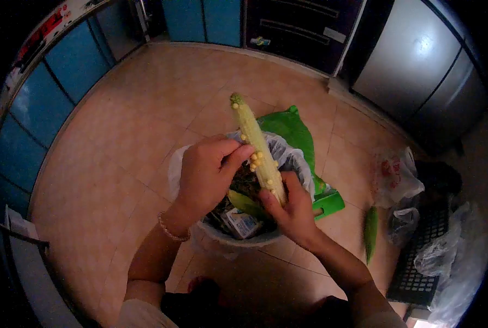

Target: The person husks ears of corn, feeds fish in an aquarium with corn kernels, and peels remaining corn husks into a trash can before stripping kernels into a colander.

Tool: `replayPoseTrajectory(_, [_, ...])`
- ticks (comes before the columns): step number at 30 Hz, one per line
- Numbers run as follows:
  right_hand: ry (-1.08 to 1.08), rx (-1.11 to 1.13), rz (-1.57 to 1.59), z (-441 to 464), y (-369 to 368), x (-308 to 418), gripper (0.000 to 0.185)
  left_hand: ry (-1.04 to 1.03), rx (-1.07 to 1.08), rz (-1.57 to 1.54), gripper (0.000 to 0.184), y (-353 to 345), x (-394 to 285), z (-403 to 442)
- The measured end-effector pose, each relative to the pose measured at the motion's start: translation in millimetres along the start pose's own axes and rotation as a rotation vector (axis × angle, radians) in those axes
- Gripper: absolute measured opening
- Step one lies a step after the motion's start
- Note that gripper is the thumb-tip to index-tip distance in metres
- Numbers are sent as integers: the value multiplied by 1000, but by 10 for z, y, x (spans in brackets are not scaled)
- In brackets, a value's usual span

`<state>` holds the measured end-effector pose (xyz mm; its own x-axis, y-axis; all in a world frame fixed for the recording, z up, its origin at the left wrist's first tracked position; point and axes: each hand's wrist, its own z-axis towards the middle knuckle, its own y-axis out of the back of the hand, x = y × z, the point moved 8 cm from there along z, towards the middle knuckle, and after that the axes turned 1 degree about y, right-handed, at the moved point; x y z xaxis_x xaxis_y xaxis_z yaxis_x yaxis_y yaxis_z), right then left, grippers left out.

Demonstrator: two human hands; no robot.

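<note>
A pale, peeled vegetable like a bitter melon or a corn cob (256, 141), with several yellow lumps on its side, is held tilted over a bin. My right hand (294, 210) is wrapped round its lower end. My left hand (214, 169) has thumb and forefinger pinched against its left side by the yellow lumps; whether anything is between those fingers is hidden. Below both hands stands the bin (238, 240), lined with a whitish bag, holding dark scraps, a yellow-green peel (245, 203) and a small printed packet (241, 223).
Behind the bin lies a green bag (296, 128), with a green plastic piece (329, 203) at its right. A long green vegetable (370, 234) is on the floor, near plastic bags (398, 177) and a black basket (418, 273). Blue cabinets (69, 76) and a silver fridge (410, 49) border the floor.
</note>
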<state>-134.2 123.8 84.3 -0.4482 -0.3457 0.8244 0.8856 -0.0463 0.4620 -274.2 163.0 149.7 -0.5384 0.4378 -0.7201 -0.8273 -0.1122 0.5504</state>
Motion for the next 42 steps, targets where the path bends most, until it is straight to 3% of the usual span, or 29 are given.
replayPoseTrajectory(2, [-39,15,7,-12,-26,-41,28,-40,2,0,22,-17,-13,-7])
replayPoseTrajectory(4, [18,-5,85,-8,-20,-18,27,-236,-63,80,15,-16,-119,-24])
replayPoseTrajectory(8, [-42,88,322,-8,-65,-64,31,-201,-62,18,11,-108,73,-75])
replayPoseTrajectory(10, [-294,183,795,-60,-164,-103,25,-158,-49,-29,11,-154,155,-121])
replayPoseTrajectory(14, [-296,182,799,-83,-149,-91,23,-102,-8,-164,13,-191,166,-171])
replayPoseTrajectory(16, [-142,154,575,-77,-92,-64,22,72,-56,-387,16,-132,206,-173])
replayPoseTrajectory(20, [-280,222,594,-160,-162,-127,25,-85,-223,-405,20,48,78,-149])
replayPoseTrajectory(22, [-117,225,436,-153,-150,-61,24,-58,-247,-185,24,102,85,-91])
replayPoseTrajectory(25, [-114,188,356,-167,-152,-35,24,72,-311,-28,27,120,59,-41])
replayPoseTrajectory(29, [-55,195,324,-204,-220,-13,25,24,-368,-20,29,124,86,-71])
replayPoseTrajectory(31, [-202,215,609,-222,-276,-81,30,-46,-357,-141,28,82,138,-71])
replayPoseTrajectory(32, [-202,215,608,-206,-260,-48,30,-46,-357,-141,28,71,165,-97])
replayPoseTrajectory(34, [-427,355,920,-234,-318,-2,42,-9,-253,-250,25,-61,200,-181])
replayPoseTrajectory(37, [-406,339,1035,-176,-225,87,47,19,-84,-276,22,-243,231,-367])
replayPoseTrajectory(41, [-358,443,1100,-174,-194,118,52,-73,-68,-143,20,-336,162,-411])
replayPoseTrajectory(42, [-357,443,1100,-174,-191,124,52,-132,-187,-168,20,-285,94,-405])
